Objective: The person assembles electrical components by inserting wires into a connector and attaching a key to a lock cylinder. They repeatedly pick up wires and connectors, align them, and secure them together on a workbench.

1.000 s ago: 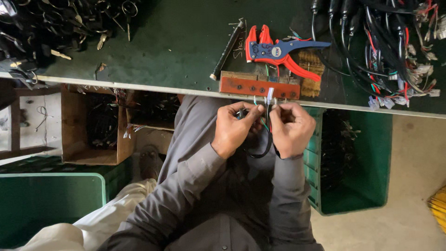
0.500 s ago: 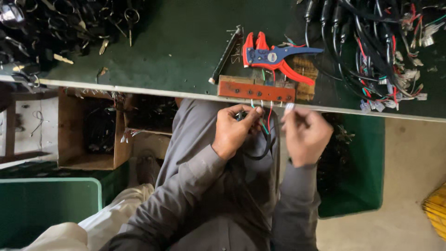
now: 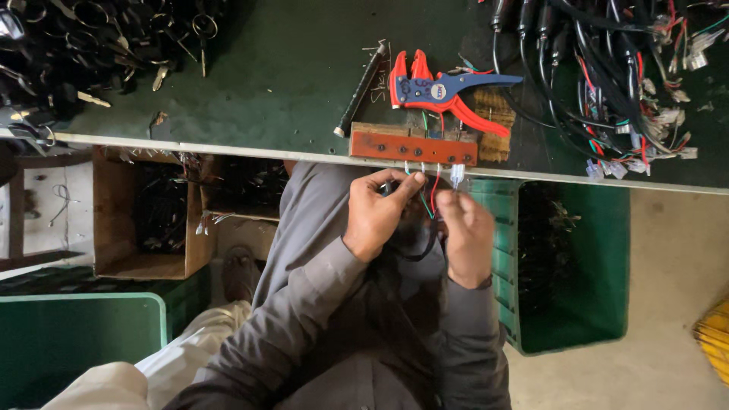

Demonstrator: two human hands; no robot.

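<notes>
My left hand is closed around a black cable whose thin red and green wires stick up out of it. My right hand is just beside it, and its fingertips pinch a small clear connector at the wire ends. Both hands hover over my lap, just below the table edge. Directly above them a red-brown wooden block with a row of metal pins sits on that edge. A red and blue wire stripper lies behind the block.
The green table carries a pile of black keys and parts at the left and a tangle of black wire harnesses at the right. Under it are a cardboard box and green crates.
My right hand swung out to the right, away from the wires, then came back against my left hand. My left hand stayed in place with the cable.
</notes>
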